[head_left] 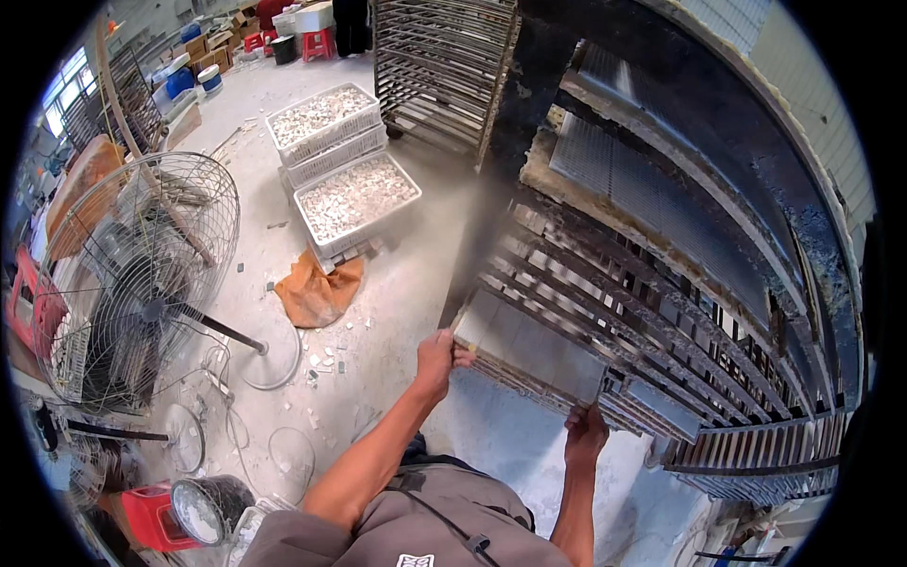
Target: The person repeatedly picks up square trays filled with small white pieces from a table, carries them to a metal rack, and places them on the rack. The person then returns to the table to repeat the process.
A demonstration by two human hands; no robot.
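Observation:
A flat grey rectangular tray [534,340] sits partly inside a tall dark metal rack [642,293], its near edge toward me. My left hand [440,362] is closed on the tray's near left corner. At the near right corner, my right hand [587,431] has its fingers closed on the edge. The tray's far part is hidden by the rack's bars. Higher up, the rack holds other flat panels [614,175], one above another on its rails.
White crates [357,197] full of pale pieces are stacked ahead on the left, near an orange cloth [319,288]. A large caged fan [142,283] stands left, with cables on the floor. Another rack [439,71] stands beyond. A dark bucket [210,508] is at lower left.

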